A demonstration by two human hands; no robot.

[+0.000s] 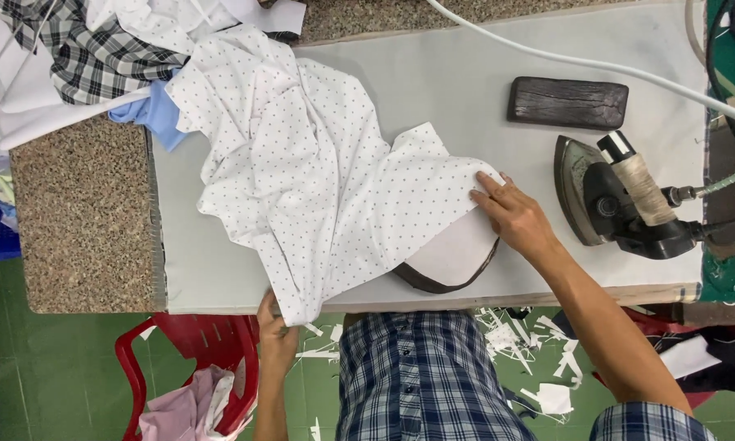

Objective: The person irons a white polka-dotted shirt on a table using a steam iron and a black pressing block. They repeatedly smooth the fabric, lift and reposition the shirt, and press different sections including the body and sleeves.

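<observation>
- Packages, labels, signs: cannot make out any on the desk (547,98); only a dark oblong block (567,103) lies at the far right, with a steam iron (616,200) standing just below it, its cork-wrapped handle pale, hoses trailing off right.
- White dotted shirt (318,180) spread crumpled across the padded grey desk, its top end running into a heap of checked and blue garments (98,57) at the far left corner.
- Right hand (510,214): grip released, flat, fingers pressing the shirt's right edge over a rounded pressing pad (453,261).
- Left hand (276,335): grip clenched on the shirt's lower hem at the desk's near edge.
- Red plastic chair (192,347) on the green floor, pink cloth in it; white scraps (539,343) scattered nearby.
</observation>
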